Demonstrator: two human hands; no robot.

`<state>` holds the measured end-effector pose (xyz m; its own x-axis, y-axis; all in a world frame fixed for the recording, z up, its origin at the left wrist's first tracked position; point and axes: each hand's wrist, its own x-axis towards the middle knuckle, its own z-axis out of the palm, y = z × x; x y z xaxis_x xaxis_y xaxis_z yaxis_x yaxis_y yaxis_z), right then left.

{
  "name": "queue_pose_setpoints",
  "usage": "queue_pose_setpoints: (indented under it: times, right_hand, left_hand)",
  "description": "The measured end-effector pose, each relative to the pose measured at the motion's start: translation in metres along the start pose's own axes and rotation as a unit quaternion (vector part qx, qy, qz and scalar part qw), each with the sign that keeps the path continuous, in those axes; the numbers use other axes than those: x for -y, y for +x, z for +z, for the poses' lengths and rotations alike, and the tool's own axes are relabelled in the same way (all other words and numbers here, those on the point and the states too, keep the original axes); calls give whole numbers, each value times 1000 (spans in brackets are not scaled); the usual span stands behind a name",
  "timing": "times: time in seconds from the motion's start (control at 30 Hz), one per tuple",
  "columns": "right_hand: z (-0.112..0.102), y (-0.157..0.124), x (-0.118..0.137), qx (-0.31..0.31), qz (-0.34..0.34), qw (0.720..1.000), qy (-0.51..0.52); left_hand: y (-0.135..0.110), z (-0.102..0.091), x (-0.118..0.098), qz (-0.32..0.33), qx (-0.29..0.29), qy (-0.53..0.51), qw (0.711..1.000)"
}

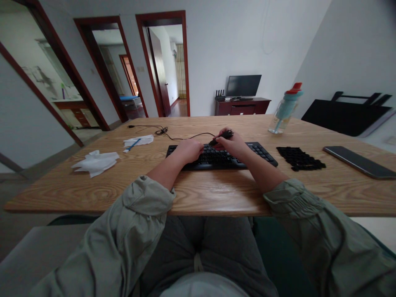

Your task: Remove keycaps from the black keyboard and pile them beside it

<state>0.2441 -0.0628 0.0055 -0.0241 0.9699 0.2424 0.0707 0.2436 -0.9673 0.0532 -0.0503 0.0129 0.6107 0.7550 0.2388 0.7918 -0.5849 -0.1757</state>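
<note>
A black keyboard [216,160] lies flat on the wooden table in front of me. My left hand [189,151] rests at its left part with the fingers curled in; whatever they may hold is hidden. Above the middle of the keyboard, my right hand [230,142] is closed around a small black tool [227,134], thick at its upper right end, with the other end slanting down to the left toward the keys. The tool's exact kind is too small to make out. A thin black cable [192,136] runs from behind the keyboard to a coil at the left.
Crumpled white tissue [96,161] and a blue stick [132,145] on another tissue [144,140] lie left. To the right are small black pieces in rows [300,158], resembling keycaps, a dark phone [359,161] and a clear bottle [283,111] with a red-topped lid.
</note>
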Motion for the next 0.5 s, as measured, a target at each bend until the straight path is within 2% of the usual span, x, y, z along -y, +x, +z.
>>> queue_pose_setpoints:
  times: [0.1,0.27,0.5]
  right_hand:
    - [0,1,-2,7,-11,1000,-9]
    - [0,-7,-1,40,-70,995,-65]
    - [-2,-20,5,72,-148,973,-161]
  left_hand:
    - [-1,1,-2,14,-6,21,1000]
    - [-3,2,-6,40,-12,41,998]
    - [-5,2,-6,12,8,22,1000]
